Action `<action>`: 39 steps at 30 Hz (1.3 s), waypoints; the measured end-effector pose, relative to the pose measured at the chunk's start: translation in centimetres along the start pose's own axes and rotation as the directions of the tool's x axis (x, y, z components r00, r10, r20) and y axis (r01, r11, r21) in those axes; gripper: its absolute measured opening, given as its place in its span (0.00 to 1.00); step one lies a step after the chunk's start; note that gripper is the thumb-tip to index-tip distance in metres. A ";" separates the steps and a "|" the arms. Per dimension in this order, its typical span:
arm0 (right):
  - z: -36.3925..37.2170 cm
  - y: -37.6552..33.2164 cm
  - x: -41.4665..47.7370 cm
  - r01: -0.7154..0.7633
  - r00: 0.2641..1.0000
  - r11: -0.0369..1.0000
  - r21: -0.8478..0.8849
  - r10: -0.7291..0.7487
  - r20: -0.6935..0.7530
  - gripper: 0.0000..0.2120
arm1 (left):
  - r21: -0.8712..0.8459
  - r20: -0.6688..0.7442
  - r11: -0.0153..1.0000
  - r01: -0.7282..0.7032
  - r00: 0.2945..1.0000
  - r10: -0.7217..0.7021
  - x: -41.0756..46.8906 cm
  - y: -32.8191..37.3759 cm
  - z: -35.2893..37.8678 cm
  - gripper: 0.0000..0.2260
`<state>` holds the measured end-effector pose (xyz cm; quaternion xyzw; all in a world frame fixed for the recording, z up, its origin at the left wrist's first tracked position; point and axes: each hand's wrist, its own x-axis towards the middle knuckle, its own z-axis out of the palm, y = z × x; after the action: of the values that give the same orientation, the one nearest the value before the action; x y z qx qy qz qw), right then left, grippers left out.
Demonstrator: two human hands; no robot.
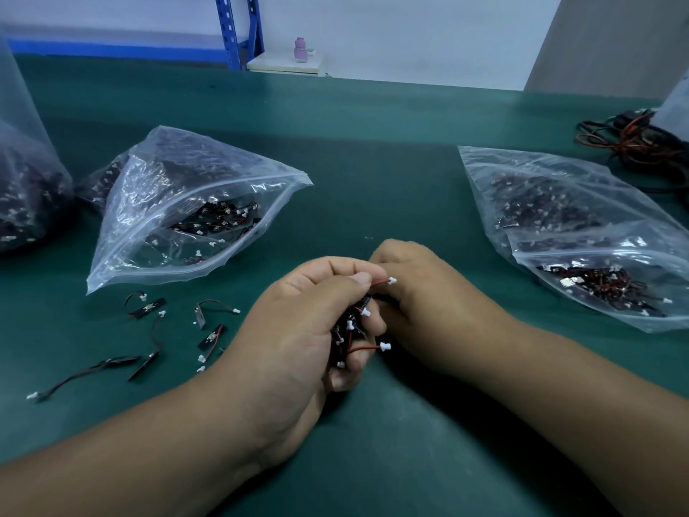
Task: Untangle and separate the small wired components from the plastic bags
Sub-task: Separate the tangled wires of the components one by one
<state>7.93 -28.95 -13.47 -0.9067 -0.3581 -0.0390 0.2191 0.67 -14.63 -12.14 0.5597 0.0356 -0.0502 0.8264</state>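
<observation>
My left hand (298, 322) grips a tangled clump of small wired components (352, 332): black strips with red and black leads and white plugs. Against that clump sits my right hand (421, 304), its fingers curled in on it; what they pinch is hidden. Several separated components (156, 337) lie spread on the green table left of my hands. An open clear plastic bag (179, 207) with more components lies at the left. A second open bag (581, 236) full of the same parts lies at the right.
The green table mat (373, 162) stretches ahead. A third bag (26, 195) stands at the far left edge. A bundle of red and black cables (634, 139) lies at the far right. A blue shelf frame (238, 31) and a pink bottle (299, 49) are beyond the table.
</observation>
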 end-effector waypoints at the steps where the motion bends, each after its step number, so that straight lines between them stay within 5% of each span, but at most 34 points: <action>1: -0.1 0.1 -0.1 -0.026 1.000 1.000 -0.007 0.026 -0.011 0.19 | -0.008 -0.002 1.000 0.006 1.000 -0.006 0.0 0.0 0.0 0.10; 7: -0.1 0.1 -0.6 -0.071 0.997 0.984 -0.161 0.067 -0.028 0.11 | -0.075 -0.016 0.996 0.052 0.998 -0.053 0.1 0.4 -0.2 0.09; 13: -1.1 0.6 -1.5 -0.112 0.992 0.896 -0.430 0.129 0.011 0.19 | -0.096 -0.020 0.993 0.067 0.997 -0.069 0.1 0.3 -0.3 0.09; 22: -1.0 0.4 -2.2 -0.138 0.990 0.862 -0.489 0.113 -0.080 0.22 | -0.094 -0.024 0.993 0.070 0.997 -0.073 0.0 0.3 -0.3 0.09; 33: -1.2 0.2 -3.4 -0.210 0.968 0.916 -0.343 0.145 -0.206 0.20 | -0.075 -0.032 0.994 0.077 0.996 -0.080 0.0 0.4 0.0 0.07; 39: -3.9 1.4 -5.9 -0.342 0.886 0.938 -0.059 0.301 -0.353 0.20 | -0.062 -0.025 0.995 0.079 0.996 -0.080 0.1 0.3 -0.1 0.07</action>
<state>4.88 -35.24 -11.81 -0.9446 -0.1570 -0.1786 0.2262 0.85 -14.45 -11.86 0.5328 0.0706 -0.0744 0.8400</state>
